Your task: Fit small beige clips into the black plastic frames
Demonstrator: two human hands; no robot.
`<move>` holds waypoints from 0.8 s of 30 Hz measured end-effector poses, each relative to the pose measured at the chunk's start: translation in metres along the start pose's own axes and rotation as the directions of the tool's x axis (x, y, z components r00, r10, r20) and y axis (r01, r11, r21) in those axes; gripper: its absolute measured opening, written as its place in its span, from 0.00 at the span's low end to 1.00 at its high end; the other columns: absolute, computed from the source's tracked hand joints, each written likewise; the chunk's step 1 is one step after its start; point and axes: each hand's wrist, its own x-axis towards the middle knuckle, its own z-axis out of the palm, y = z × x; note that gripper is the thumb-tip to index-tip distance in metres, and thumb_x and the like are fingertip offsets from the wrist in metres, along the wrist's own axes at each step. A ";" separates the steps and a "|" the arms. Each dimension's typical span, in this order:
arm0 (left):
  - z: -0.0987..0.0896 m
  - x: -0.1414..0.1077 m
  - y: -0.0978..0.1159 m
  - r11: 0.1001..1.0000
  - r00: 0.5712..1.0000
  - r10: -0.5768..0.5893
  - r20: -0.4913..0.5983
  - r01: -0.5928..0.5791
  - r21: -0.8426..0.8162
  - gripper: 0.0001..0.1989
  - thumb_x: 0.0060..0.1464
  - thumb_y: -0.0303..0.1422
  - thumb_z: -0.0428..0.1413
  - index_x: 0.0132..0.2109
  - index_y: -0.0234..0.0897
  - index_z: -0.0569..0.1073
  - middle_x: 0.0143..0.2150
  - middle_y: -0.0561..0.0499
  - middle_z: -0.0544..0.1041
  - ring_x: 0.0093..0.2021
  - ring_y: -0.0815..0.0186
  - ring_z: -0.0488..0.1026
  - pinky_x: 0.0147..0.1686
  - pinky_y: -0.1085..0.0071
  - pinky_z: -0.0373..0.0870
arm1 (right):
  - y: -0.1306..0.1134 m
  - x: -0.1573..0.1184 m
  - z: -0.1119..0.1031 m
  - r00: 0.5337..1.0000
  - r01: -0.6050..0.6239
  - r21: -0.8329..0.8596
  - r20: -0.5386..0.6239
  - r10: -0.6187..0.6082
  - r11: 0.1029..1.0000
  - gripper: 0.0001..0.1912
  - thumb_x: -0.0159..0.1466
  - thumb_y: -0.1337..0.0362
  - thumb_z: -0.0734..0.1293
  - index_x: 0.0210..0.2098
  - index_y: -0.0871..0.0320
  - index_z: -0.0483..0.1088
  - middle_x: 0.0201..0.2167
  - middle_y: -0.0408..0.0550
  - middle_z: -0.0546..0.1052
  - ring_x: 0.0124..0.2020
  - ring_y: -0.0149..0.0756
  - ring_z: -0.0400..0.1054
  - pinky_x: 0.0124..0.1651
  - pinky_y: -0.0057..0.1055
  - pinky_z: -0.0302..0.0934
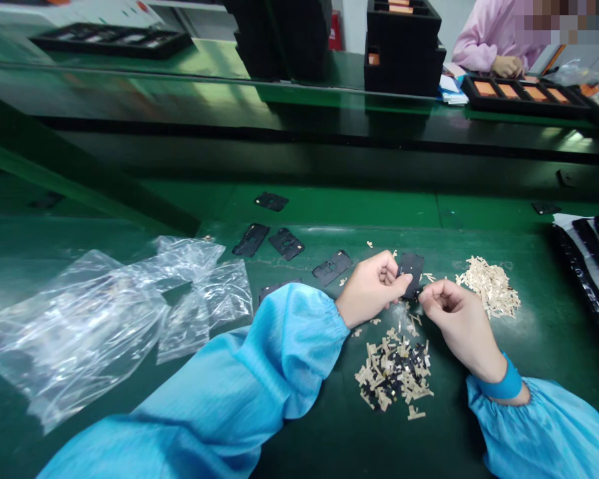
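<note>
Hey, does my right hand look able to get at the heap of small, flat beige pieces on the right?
Probably yes: the right hand is close beside the beige heap, with nothing visible blocking the way, though it seems busy at the thin black rectangular plate in the left hand.

The left hand [371,286] covers part of the plate [411,265] it holds; the dark scrap [417,292] pinched by the right hand [454,318] is too small to identify — contact with the plate, unclear. The left sleeve [299,339] hides much of a second plate [275,289] (the tray stack [403,66] leaves the top edge).
</note>
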 end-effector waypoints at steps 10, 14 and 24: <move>0.001 -0.004 0.003 0.998 0.999 0.039 -0.029 -0.038 0.047 0.17 0.52 0.37 0.61 0.28 0.40 0.59 0.18 0.61 0.67 0.15 0.76 0.62 0.17 0.79 0.57 | 0.001 -0.001 0.002 0.998 0.009 0.005 -0.060 -0.008 1.000 0.09 0.55 0.57 0.71 0.28 0.57 0.73 0.22 0.43 0.72 0.23 0.32 0.58 0.25 0.28 0.54; 0.002 -0.005 0.002 0.995 0.997 0.064 -0.050 -0.060 0.077 0.17 0.52 0.37 0.61 0.28 0.40 0.59 0.19 0.61 0.66 0.17 0.76 0.61 0.18 0.79 0.56 | 0.003 -0.001 0.002 0.999 0.012 -0.006 -0.052 -0.012 1.000 0.08 0.55 0.59 0.71 0.28 0.57 0.73 0.22 0.43 0.72 0.23 0.32 0.58 0.24 0.28 0.53; 0.003 -0.005 0.002 0.993 0.995 0.077 -0.070 -0.070 0.099 0.16 0.52 0.37 0.61 0.28 0.40 0.60 0.20 0.60 0.65 0.18 0.76 0.62 0.19 0.78 0.57 | 0.000 -0.001 0.004 0.994 0.019 0.001 -0.105 -0.018 1.000 0.11 0.56 0.56 0.72 0.27 0.57 0.72 0.21 0.42 0.71 0.22 0.31 0.58 0.24 0.28 0.55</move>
